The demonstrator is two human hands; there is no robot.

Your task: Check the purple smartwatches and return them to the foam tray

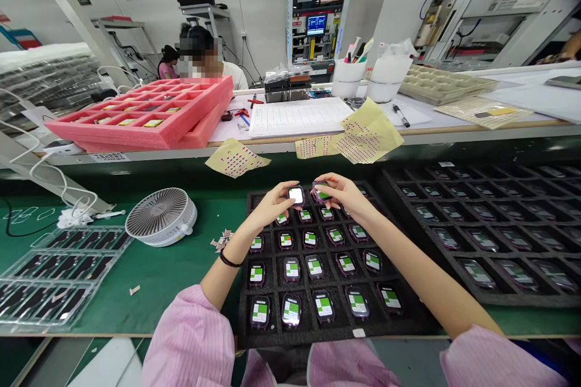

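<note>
My left hand (pixel 276 201) grips a small smartwatch body (pixel 296 195) with a lit white screen, held above the far rows of a black foam tray (pixel 356 334). Close beside it, my right hand (pixel 342 193) has its fingers closed round a second watch body (pixel 322 191) whose screen shows green. Below both hands, several more watch bodies sit in the tray's square pockets, most with green and white screens, such as one near the front (pixel 324 306). My fingers hide part of the farthest row.
A second foam tray (pixel 454 294) of dark-screened watches lies to the right. On the left are a white fan (pixel 161 217) and a clear plastic tray (pixel 59 272). Yellow sticker sheets (pixel 370 133) hang off the shelf edge, near pink foam trays (pixel 145 112). A person (pixel 200 51) sits beyond.
</note>
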